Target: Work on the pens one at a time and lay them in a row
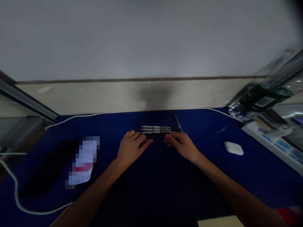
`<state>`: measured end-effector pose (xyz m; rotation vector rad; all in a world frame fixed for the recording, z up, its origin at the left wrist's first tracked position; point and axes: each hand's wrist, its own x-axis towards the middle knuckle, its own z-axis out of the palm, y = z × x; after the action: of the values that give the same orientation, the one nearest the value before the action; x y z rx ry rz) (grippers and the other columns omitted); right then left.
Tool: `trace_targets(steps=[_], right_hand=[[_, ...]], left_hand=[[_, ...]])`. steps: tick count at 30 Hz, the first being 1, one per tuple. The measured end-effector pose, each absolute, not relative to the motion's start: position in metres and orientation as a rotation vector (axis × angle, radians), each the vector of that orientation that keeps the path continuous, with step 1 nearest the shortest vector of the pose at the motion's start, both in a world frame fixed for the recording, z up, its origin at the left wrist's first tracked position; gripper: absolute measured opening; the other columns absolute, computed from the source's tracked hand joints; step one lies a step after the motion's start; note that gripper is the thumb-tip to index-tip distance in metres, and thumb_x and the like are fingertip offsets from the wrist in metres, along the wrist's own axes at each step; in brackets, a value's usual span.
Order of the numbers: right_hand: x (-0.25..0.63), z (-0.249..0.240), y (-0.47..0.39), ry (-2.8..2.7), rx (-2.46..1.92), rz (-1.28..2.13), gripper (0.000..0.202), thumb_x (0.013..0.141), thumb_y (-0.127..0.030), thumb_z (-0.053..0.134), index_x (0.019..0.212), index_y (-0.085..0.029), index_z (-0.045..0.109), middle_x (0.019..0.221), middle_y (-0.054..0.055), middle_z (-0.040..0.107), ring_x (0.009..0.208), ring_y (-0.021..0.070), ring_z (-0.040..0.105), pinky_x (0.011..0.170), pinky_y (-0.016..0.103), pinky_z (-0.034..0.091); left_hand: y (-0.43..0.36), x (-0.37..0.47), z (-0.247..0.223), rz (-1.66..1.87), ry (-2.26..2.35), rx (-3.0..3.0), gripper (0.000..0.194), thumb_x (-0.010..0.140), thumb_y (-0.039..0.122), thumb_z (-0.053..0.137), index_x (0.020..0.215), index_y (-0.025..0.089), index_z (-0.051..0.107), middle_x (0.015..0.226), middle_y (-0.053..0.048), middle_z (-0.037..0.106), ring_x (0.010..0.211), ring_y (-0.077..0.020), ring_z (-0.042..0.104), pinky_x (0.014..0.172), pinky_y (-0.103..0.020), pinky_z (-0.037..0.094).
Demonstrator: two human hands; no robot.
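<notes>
Three slim grey-and-white pens lie side by side on the blue desk top, level with each other and just beyond my hands. My left hand is at their left end, its fingers curled and thumb stretched to the right. A short grey piece of a pen shows between that thumb and the fingers. At the right end of the row, my right hand has thumb and fingertips pinched together; what they hold, if anything, is too dark to see. Behind it a dark pen lies at an angle, its near end by my knuckles.
A phone, partly blurred out, lies on the left. On the right are a white earbud case, a power strip and a plastic bottle. White cable runs along the wall. Yellowish paper sits at the front.
</notes>
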<state>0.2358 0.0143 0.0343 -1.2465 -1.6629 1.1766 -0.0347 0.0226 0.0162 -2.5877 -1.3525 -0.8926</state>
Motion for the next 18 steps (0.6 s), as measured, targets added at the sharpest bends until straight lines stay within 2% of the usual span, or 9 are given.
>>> trace_targets(steps=[5, 10, 15, 18], right_hand=[[0.2347, 0.0354, 0.0148, -1.632, -1.236, 1.131, 0.022, 0.099, -0.047, 0.075, 0.095, -0.026, 0.083, 0.089, 0.005, 0.08, 0.077, 0.0233, 0.071, 0.072, 0.037, 0.056], [0.2356, 0.0335, 0.0142, -1.663, -1.26, 1.171, 0.039, 0.106, -0.055, 0.066, 0.086, -0.025, 0.081, 0.077, 0.004, 0.075, 0.073, 0.0227, 0.07, 0.069, 0.037, 0.055], [0.2358, 0.0328, 0.0143, -1.646, -1.234, 1.152, 0.025, 0.099, -0.05, 0.077, 0.096, -0.026, 0.083, 0.093, 0.005, 0.08, 0.082, 0.024, 0.073, 0.076, 0.037, 0.057], [0.236, 0.0335, 0.0149, -1.656, -1.25, 1.177, 0.032, 0.101, -0.055, 0.073, 0.093, -0.025, 0.082, 0.087, 0.005, 0.079, 0.078, 0.0239, 0.072, 0.074, 0.038, 0.056]], left_hand=[[0.0229, -0.0354, 0.0171, -0.876, -1.34, -2.573, 0.045, 0.116, 0.052, 0.061, 0.083, 0.024, 0.074, 0.074, -0.003, 0.07, 0.077, -0.0228, 0.061, 0.075, -0.037, 0.044], [0.0239, -0.0374, 0.018, -0.829, -1.305, -2.592, 0.043, 0.116, 0.052, 0.061, 0.086, 0.024, 0.075, 0.075, -0.003, 0.069, 0.078, -0.0237, 0.061, 0.075, -0.037, 0.044], [0.024, -0.0383, 0.0189, -0.768, -1.326, -2.604, 0.041, 0.117, 0.05, 0.061, 0.089, 0.024, 0.075, 0.078, -0.004, 0.07, 0.08, -0.0235, 0.061, 0.076, -0.036, 0.043], [0.0239, -0.0376, 0.0187, -0.758, -1.247, -2.549, 0.043, 0.119, 0.049, 0.057, 0.089, 0.023, 0.075, 0.077, -0.003, 0.069, 0.079, -0.0232, 0.06, 0.076, -0.036, 0.043]])
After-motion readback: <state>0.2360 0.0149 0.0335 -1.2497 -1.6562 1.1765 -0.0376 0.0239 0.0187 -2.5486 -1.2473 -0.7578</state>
